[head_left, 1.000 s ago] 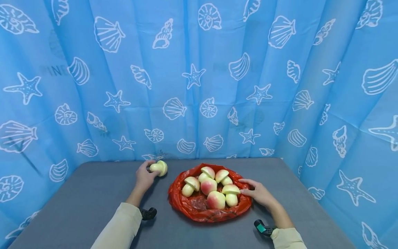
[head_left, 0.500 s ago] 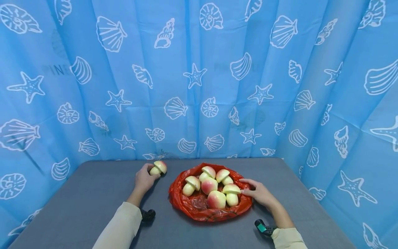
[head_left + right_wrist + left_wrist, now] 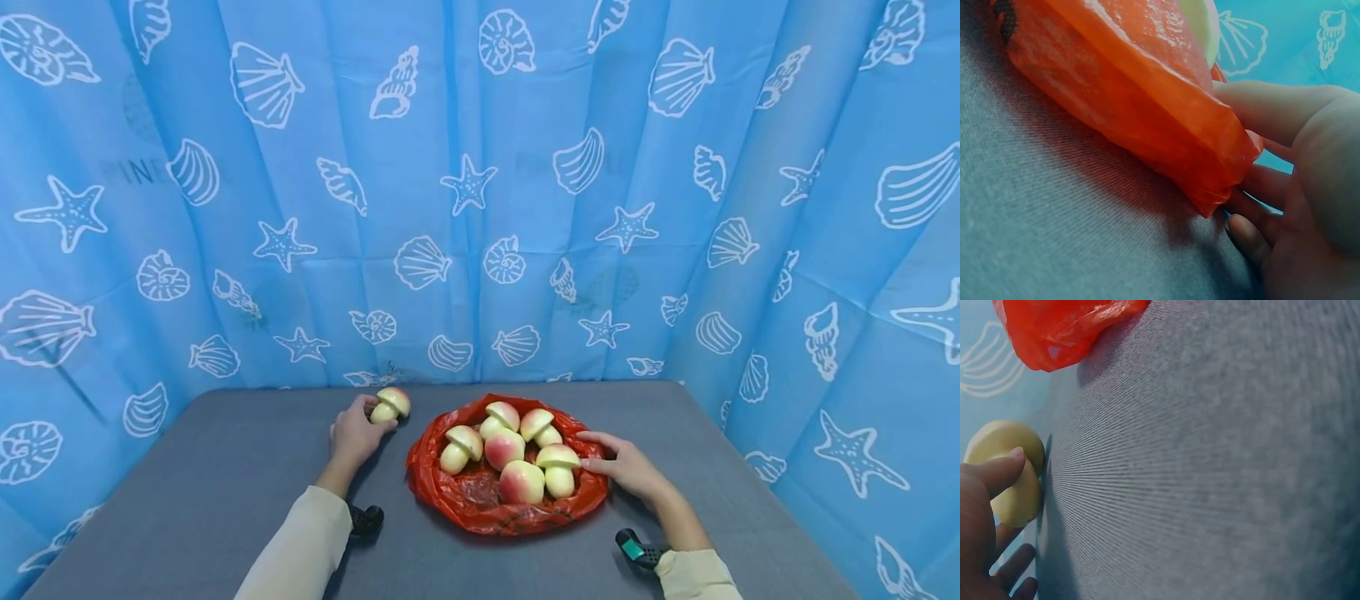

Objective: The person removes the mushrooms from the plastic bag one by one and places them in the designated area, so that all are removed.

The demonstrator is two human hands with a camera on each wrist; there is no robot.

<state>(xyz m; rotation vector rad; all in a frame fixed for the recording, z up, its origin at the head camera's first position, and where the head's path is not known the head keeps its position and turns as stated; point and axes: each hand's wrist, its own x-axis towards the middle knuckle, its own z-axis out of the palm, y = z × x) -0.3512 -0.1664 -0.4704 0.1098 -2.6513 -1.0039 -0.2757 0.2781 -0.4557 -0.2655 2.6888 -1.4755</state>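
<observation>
A toy mushroom (image 3: 392, 404) with a pale yellow stem and a pink-tinged cap is pinched between the thumb and fingers of my left hand (image 3: 357, 432), left of the bag. Its cap points up and to the right. In the left wrist view the thumb presses on the mushroom (image 3: 1017, 494), close to the tabletop; I cannot tell whether it touches. My right hand (image 3: 628, 467) holds the right rim of a red plastic bag (image 3: 480, 521). In the right wrist view the thumb lies over the bag's edge (image 3: 1166, 137), with the other fingers behind and below it.
Inside the rolled-open bag lie several more toy mushrooms (image 3: 558, 471), some showing only a round pink and yellow cap (image 3: 521, 482). A grey cloth-covered table (image 3: 442, 567) bears the bag. Behind it hangs a blue curtain (image 3: 480, 217) with white shell prints.
The mushroom in my left hand has turned from cap sideways to cap up, and the hand has shifted slightly right. My right hand and the bag have stayed in place.
</observation>
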